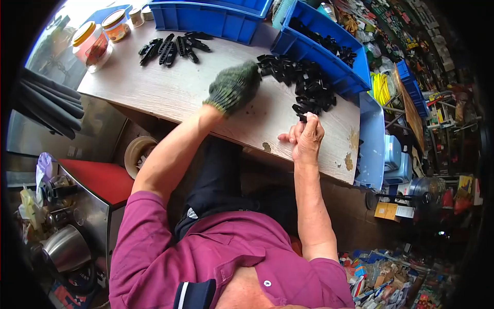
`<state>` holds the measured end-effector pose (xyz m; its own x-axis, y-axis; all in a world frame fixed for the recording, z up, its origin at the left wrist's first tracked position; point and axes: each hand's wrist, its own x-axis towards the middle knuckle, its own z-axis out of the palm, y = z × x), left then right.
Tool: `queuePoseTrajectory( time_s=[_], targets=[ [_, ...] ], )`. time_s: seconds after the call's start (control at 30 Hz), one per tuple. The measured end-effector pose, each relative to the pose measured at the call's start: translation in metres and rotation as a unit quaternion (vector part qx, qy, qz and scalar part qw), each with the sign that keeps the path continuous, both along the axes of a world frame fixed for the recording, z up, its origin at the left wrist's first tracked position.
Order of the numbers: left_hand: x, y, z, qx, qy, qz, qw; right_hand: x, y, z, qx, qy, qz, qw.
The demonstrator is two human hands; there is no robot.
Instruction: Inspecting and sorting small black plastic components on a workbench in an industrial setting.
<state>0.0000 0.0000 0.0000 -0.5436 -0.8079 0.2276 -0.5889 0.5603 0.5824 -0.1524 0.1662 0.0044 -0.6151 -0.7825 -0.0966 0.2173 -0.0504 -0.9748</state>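
Pale wood-grain tabletop point(154, 85) lies beneath both hands. Near right, the bare right hand point(307, 138), forearm straight, pinches a small black moulded piece point(302, 118) between thumb and finger; its free end points far and left, the full long axis hidden. Farther left, the left hand point(234, 86), in a dark-green knitted glove point(226, 93), reaches rightward, back up; I cannot tell whether it grips anything. Beyond stand two blue plastic bins point(203, 23).

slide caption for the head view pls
Gloved left hand by a pile of black parts; bare right hand touching one part.
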Motion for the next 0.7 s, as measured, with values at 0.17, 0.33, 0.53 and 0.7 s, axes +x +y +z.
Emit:
queuePoseTrajectory(
  time_s=[0.17, 0.33, 0.53, 0.7],
  targets=[
    [0.004, 0.07, -0.012, 0.025, 0.229, -0.144, 0.962, 0.009, -0.004, -0.005, -0.044, -0.026, -0.086, 0.995],
    [-0.015, 0.092, -0.021, 0.025, 0.237, -0.183, 0.954, 0.007, 0.001, -0.004, -0.026, 0.012, -0.11, 0.993],
    [-0.018, 0.095, -0.02, 0.06, 0.284, -0.155, 0.944, 0.008, -0.001, -0.008, -0.057, 0.031, -0.091, 0.994],
    [-0.038, 0.108, -0.017, 0.222, 0.319, -0.12, 0.914, 0.007, 0.002, -0.011, -0.05, 0.081, -0.128, 0.987]
  ],
)
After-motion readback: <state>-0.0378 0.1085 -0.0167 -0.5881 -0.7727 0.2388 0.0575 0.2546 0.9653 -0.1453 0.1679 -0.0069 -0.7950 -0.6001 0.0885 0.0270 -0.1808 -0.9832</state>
